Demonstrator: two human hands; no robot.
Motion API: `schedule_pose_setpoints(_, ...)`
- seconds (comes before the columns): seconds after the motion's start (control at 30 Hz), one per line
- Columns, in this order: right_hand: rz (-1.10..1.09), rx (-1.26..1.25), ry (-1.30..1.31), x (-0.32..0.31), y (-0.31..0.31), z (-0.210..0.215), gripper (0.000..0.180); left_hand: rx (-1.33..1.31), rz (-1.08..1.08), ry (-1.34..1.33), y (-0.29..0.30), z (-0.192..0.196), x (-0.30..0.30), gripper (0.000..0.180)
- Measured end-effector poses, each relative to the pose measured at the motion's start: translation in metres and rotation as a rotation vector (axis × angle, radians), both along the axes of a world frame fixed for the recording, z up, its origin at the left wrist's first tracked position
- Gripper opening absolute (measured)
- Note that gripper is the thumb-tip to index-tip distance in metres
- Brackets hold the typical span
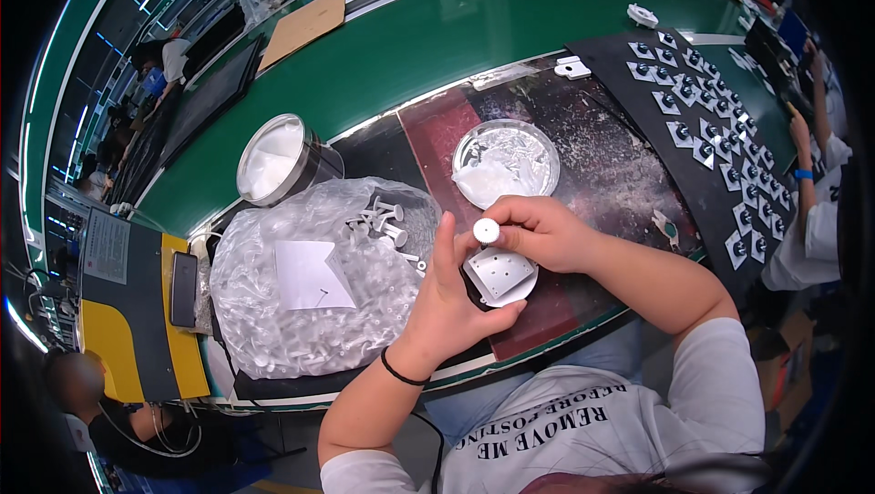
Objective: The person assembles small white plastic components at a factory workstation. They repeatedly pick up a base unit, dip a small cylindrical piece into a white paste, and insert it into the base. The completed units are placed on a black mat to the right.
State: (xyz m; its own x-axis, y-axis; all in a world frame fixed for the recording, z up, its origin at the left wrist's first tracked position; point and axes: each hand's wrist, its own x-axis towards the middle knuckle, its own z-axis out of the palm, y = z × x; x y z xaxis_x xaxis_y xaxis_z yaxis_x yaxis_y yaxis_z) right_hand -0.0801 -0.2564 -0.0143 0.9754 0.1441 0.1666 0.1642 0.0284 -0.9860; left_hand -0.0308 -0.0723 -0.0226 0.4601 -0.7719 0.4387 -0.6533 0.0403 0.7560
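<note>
My left hand (451, 303) cups a white plastic housing (504, 277) from the left, its thumb along the near rim and its index finger raised. The housing has a boxy face with several small dark holes and a round base. Between the thumb and fingers of my right hand (551, 231) is a white round-headed plastic piece (486, 231), held just above the housing's far side. Whether the two parts touch cannot be made out. Beyond my right hand stands a round metal dish (552, 149) holding small pieces and a crumpled clear bag (488, 182).
To the left, a big clear plastic bag (251, 330) is full of white round-headed pieces, with a paper slip (313, 275) on it. Behind it stands a metal tin (319, 161). A black mat (670, 134) at right bears rows of small parts. A co-worker's arm (802, 152) shows far right.
</note>
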Motion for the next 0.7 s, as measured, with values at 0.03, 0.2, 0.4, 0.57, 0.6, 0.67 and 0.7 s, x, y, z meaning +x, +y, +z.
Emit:
schedule_pose_setpoints(0.03, 0.003, -0.003, 0.008, 0.000, -0.001, 0.000, 0.023, 0.003, 0.000, -0.003, 0.000, 0.002, 0.000, 0.121)
schedule_pose_setpoints(0.2, -0.094, -0.432, -0.255, 0.002, -0.007, 0.005, 0.027, -0.020, 0.002, -0.025, 0.000, 0.004, 0.002, 0.123)
schedule_pose_setpoints(0.4, -0.197, 0.277, 0.152, 0.003, -0.016, 0.007, 0.029, -0.029, 0.105, -0.024, 0.008, 0.006, 0.009, 0.123)
schedule_pose_setpoints(0.57, -0.007, 0.751, 0.240, 0.003, -0.023, 0.004, 0.026, -0.068, 0.107, -0.029, 0.008, 0.005, 0.011, 0.122)
schedule_pose_setpoints(0.6, 0.007, 0.781, 0.246, 0.004, -0.023, 0.004, 0.026, -0.064, 0.107, -0.038, 0.008, 0.005, 0.011, 0.123)
schedule_pose_setpoints(0.67, 0.034, 0.839, 0.257, 0.003, -0.022, 0.003, 0.025, -0.062, 0.105, -0.043, 0.009, 0.005, 0.011, 0.123)
schedule_pose_setpoints(0.7, 0.037, 0.847, 0.260, 0.003, -0.022, 0.004, 0.026, -0.060, 0.104, -0.046, 0.009, 0.005, 0.011, 0.123)
